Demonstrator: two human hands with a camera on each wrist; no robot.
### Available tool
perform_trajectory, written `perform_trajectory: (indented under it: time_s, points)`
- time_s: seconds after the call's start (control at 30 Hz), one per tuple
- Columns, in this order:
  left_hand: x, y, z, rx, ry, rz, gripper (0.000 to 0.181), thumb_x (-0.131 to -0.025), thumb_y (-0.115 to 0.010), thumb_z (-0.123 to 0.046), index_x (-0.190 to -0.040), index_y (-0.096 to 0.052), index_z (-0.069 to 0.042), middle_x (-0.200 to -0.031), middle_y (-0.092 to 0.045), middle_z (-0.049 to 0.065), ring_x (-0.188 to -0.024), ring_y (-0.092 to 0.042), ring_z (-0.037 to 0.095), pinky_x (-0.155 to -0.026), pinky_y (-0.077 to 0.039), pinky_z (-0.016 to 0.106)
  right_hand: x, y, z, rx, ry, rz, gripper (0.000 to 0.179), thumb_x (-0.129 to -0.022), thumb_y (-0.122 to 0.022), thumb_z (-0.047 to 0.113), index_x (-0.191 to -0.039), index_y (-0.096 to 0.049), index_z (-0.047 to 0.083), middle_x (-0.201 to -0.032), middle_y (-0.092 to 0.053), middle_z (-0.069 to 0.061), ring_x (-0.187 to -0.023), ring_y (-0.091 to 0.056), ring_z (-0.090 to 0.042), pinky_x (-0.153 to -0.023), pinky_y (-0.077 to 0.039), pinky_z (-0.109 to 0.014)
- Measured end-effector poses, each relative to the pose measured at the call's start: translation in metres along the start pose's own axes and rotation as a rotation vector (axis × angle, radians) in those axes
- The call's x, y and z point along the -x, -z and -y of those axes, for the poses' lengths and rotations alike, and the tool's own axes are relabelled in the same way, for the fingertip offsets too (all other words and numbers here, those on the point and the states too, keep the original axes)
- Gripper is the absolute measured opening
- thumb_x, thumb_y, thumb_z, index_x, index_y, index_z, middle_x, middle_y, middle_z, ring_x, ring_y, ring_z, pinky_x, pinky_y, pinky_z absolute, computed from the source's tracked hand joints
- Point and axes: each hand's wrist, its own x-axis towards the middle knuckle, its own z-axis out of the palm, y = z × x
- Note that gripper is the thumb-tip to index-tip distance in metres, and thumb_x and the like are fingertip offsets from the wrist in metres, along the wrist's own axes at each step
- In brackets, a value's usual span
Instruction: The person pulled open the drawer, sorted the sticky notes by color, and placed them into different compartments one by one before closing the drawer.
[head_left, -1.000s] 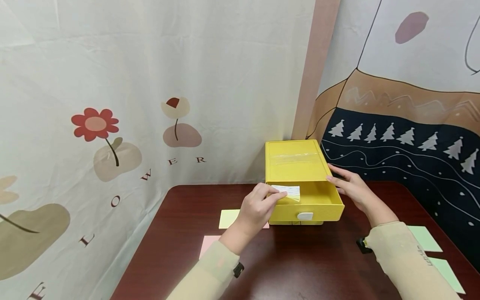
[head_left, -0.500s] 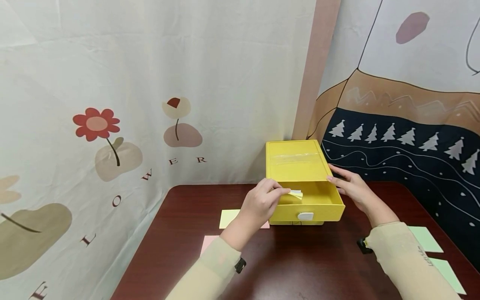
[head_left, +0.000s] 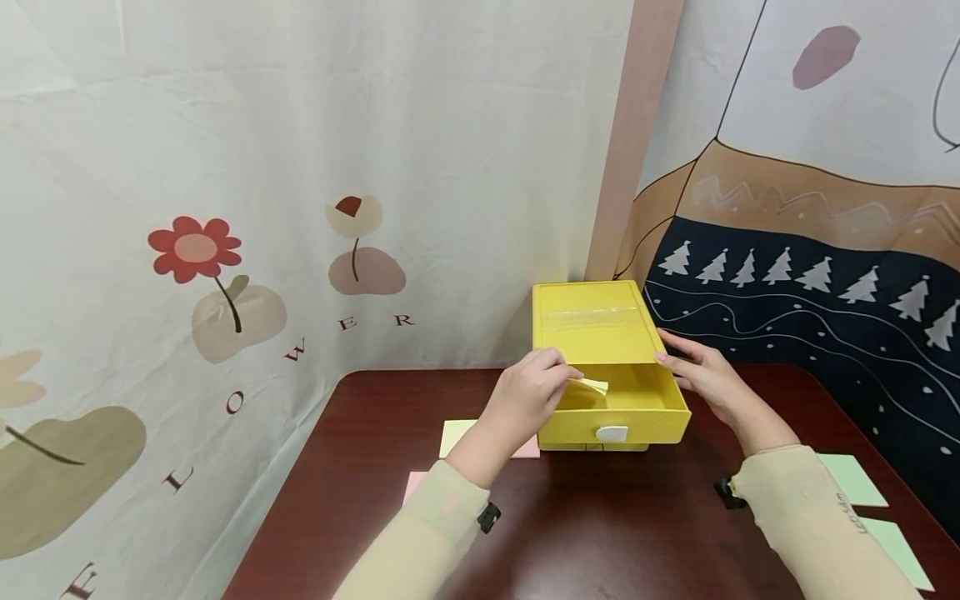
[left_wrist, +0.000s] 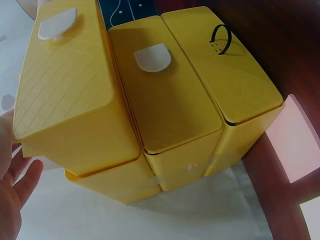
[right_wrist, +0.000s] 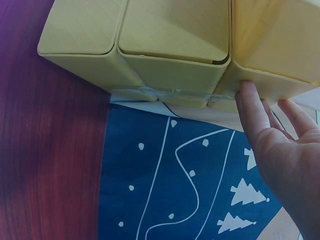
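Note:
A yellow drawer cabinet (head_left: 592, 333) stands at the back of the table, with its top drawer (head_left: 648, 427) pulled out. My left hand (head_left: 521, 400) pinches a slip of paper (head_left: 594, 385) over the drawer's left part; only a narrow yellow strip of it shows past the fingers. With its fingers fairly straight, my right hand (head_left: 708, 383) rests against the cabinet's right side near the top. In the left wrist view, two lower drawers are pushed in: a middle drawer (left_wrist: 170, 105) with a white knob (left_wrist: 154, 58), and a bottom drawer (left_wrist: 235, 75) with a black loop.
On the dark red table (head_left: 585, 525), a pale yellow sheet (head_left: 454, 435) and a pink sheet (head_left: 528, 449) lie left of the cabinet. Two green sheets, one (head_left: 852, 479) behind the other (head_left: 900, 554), lie along the right edge. A printed curtain (head_left: 450, 167) hangs behind.
My left hand has shifted slightly right and tilted the slip, so its white printed face has gone from sight and a yellow strip shows. The right hand and drawer stay put.

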Motion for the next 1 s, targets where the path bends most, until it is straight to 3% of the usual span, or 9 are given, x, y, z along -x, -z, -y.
perform_trajectory:
  time_s: [0.2, 0.47, 0.7, 1.0]
  points:
    - [-0.003, 0.000, -0.001, -0.007, 0.034, 0.047, 0.010, -0.086, -0.068, -0.010, -0.089, -0.075, -0.017, -0.080, -0.056, -0.005, -0.074, -0.052, 0.009, -0.063, -0.047, 0.016, 0.000, 0.000, 0.000, -0.004, -0.001, 0.001, 0.077, -0.091, -0.053, 0.050, -0.152, -0.020, 0.017, -0.157, -0.016, -0.018, -0.116, -0.057, -0.020, -0.099, -0.041, -0.046]
    - [-0.007, 0.000, -0.001, -0.034, 0.061, 0.140, 0.012, -0.086, -0.068, -0.010, -0.087, -0.074, -0.019, -0.082, -0.056, -0.006, -0.076, -0.054, 0.009, -0.068, -0.049, 0.017, -0.001, 0.001, -0.001, -0.007, 0.005, 0.004, 0.077, -0.091, -0.054, 0.050, -0.152, -0.020, 0.017, -0.156, -0.016, -0.017, -0.109, -0.058, -0.010, -0.098, -0.042, -0.044]
    - [-0.008, 0.000, -0.001, -0.028, 0.094, 0.229, 0.011, -0.084, -0.070, -0.011, -0.088, -0.075, -0.021, -0.083, -0.057, -0.006, -0.078, -0.056, 0.008, -0.070, -0.050, 0.017, 0.000, 0.001, -0.001, -0.005, 0.007, 0.005, 0.076, -0.092, -0.053, 0.049, -0.152, -0.020, 0.016, -0.156, -0.017, -0.017, -0.117, -0.057, -0.021, -0.098, -0.042, -0.043]
    - [-0.012, 0.004, -0.002, 0.038, 0.177, 0.400, 0.022, -0.086, -0.067, -0.008, -0.100, -0.076, -0.023, -0.087, -0.058, -0.006, -0.073, -0.053, 0.008, -0.067, -0.045, 0.014, 0.000, 0.000, 0.000, -0.004, 0.000, 0.004, 0.077, -0.092, -0.053, 0.050, -0.152, -0.019, 0.016, -0.156, -0.017, -0.017, -0.120, -0.054, -0.026, -0.099, -0.042, -0.044]
